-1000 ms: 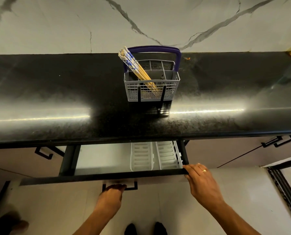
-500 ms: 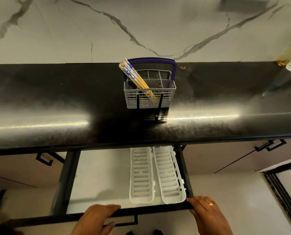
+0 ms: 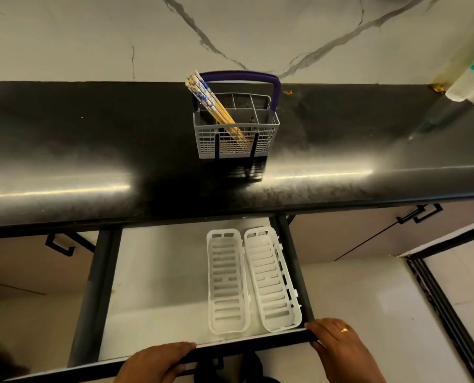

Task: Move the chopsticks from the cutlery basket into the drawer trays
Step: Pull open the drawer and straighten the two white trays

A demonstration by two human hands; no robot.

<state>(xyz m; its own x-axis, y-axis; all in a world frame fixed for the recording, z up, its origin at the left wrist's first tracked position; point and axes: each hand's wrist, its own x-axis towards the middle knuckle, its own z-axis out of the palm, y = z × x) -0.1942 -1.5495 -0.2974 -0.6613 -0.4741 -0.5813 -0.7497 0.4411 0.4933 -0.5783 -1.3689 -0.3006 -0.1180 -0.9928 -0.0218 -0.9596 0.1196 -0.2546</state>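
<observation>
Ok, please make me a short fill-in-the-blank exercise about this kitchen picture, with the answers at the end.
1. The chopsticks stand in the cutlery ____.
2. The basket's handle is ____ in colour.
3. ____ white trays lie inside the open drawer.
4. The left hand and right hand both grip the drawer's ____ edge.

Answers: basket; purple; Two; front
</observation>
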